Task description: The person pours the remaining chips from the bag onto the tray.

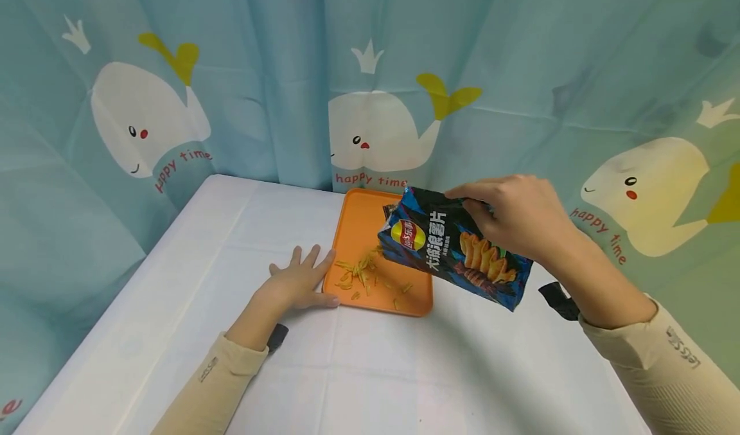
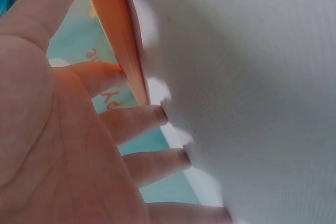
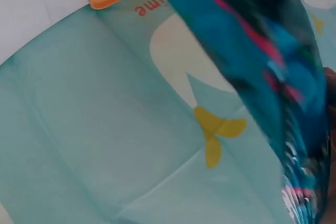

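My right hand (image 1: 511, 213) grips a dark blue chip bag (image 1: 428, 242) by its upper edge, holding it tilted above the orange tray (image 1: 416, 303). The bag's left end hangs lower over the tray. Yellow chip strips (image 1: 360, 270) lie scattered on the tray's left and front part. With fingers spread, my left hand (image 1: 297, 284) rests on the table at the tray's left edge, thumb by the front corner. In the left wrist view, the index fingertip and thumb touch the tray's side (image 2: 118, 30). The right wrist view shows the bag (image 3: 257, 66) blurred, with most of the hand out of frame.
A white cloth covers the table (image 1: 277, 390). A light blue curtain (image 1: 277, 69) printed with whales hangs along the back and sides. Behind the bag, a small dark piece (image 1: 388, 211) shows at the tray's far part.
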The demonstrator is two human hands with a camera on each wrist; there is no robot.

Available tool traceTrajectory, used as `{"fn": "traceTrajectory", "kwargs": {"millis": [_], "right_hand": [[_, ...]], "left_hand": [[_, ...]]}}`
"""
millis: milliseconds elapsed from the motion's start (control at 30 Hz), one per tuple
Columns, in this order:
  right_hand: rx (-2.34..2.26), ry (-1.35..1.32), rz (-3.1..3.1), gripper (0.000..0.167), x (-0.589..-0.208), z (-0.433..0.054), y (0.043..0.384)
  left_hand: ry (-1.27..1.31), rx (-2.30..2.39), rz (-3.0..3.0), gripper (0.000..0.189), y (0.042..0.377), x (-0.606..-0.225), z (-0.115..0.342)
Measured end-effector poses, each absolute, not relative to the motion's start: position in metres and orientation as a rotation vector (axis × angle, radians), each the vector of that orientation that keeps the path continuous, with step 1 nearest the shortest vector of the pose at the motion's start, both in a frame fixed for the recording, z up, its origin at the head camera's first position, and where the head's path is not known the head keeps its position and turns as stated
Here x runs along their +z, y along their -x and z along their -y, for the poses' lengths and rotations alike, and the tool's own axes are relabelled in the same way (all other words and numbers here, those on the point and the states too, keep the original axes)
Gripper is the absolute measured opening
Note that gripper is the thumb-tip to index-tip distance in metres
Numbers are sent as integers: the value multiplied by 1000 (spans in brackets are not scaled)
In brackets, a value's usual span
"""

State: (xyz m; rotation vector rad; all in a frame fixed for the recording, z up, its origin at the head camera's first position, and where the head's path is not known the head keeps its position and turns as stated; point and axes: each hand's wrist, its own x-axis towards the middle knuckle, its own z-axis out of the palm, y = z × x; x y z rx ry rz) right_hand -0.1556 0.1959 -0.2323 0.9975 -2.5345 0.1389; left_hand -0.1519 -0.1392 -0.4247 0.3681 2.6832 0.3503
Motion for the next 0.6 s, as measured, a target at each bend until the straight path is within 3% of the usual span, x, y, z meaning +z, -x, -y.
{"fn": "traceTrajectory", "kwargs": {"millis": [600], "right_hand": [[118,-979,2527,29,-229,-198,155]], "left_hand": [[-377,352,-2684,103,152,-425,139]]}}
